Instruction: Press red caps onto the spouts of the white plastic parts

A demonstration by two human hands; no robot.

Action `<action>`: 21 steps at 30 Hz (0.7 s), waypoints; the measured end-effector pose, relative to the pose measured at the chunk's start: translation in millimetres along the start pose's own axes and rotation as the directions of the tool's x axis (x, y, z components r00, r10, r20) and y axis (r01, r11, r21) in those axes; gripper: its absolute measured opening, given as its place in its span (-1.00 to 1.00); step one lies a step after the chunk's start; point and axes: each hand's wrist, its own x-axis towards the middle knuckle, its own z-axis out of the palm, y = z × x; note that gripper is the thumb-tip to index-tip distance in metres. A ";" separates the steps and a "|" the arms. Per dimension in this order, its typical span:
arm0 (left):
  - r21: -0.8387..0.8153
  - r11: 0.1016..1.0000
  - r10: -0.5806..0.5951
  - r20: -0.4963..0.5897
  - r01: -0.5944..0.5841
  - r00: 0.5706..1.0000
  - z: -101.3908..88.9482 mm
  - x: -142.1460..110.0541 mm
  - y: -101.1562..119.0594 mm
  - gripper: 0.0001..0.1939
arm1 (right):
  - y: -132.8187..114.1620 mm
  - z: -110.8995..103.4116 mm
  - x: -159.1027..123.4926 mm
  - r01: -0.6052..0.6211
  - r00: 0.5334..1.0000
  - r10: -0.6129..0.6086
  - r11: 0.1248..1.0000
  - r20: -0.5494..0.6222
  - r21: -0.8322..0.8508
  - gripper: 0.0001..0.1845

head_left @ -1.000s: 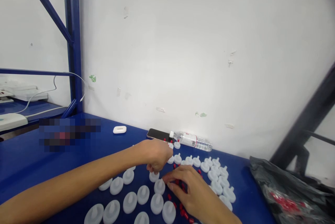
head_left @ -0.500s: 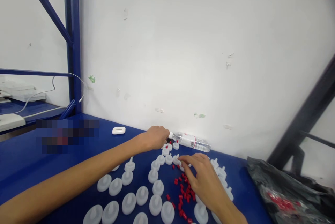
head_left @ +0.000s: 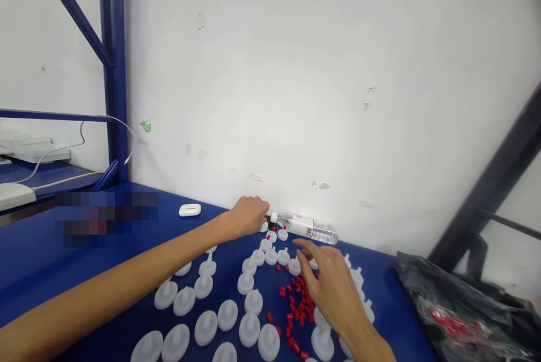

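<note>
Near the wall, my left hand (head_left: 250, 215) is closed, knuckles up, beside the neck of a clear plastic bottle (head_left: 302, 225) lying on its side. Its fingertips are hidden, so what they hold cannot be made out. My right hand (head_left: 329, 277) hovers over the small red caps (head_left: 302, 300), its thumb and index finger slightly apart with nothing visible between them. Just below those fingertips stands a white spouted lid (head_left: 295, 266). Several more white spouted lids (head_left: 253, 301) stand in loose rows, and a few at the back carry red caps on their spouts.
A white case (head_left: 190, 210) lies at the back left of the blue table (head_left: 139, 204). At the right edge is a dark plastic bag (head_left: 422, 277) beside a clear bag of red pieces (head_left: 452, 322). Blue frame posts (head_left: 115, 69) and a white wall stand behind.
My right hand's thumb and index finger have come off a white lid and parted a little. My left hand stays closed by the bottle. The view has shifted slightly.
</note>
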 end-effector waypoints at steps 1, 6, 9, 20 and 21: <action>-0.025 1.000 0.010 -0.029 -0.010 1.000 -4.1 -1.5 3.0 -0.68 | 0.8 0.7 -0.1 -0.032 0.999 0.032 0.999 -0.032 0.015 -0.65; -0.190 0.965 0.164 -0.107 -0.182 0.981 -15.9 -17.2 33.0 -0.76 | 0.2 0.7 -0.7 -0.066 0.989 0.075 0.995 -0.130 0.074 -0.41; -0.211 0.945 0.221 -0.147 -0.249 0.964 -13.7 -28.1 51.8 -0.75 | -0.5 0.7 -0.3 0.015 0.986 -0.007 0.999 -0.167 0.044 -0.59; -0.164 0.944 0.263 -0.146 -0.285 0.954 -4.5 -29.3 62.5 -0.71 | 3.0 -6.5 5.6 0.089 0.961 -0.118 0.988 -0.251 -0.124 -0.70; -0.189 0.947 0.236 -0.141 -0.260 0.961 -3.2 -27.6 63.5 -0.68 | 1.7 -6.7 6.0 0.106 0.956 -0.148 0.980 -0.254 -0.171 -0.70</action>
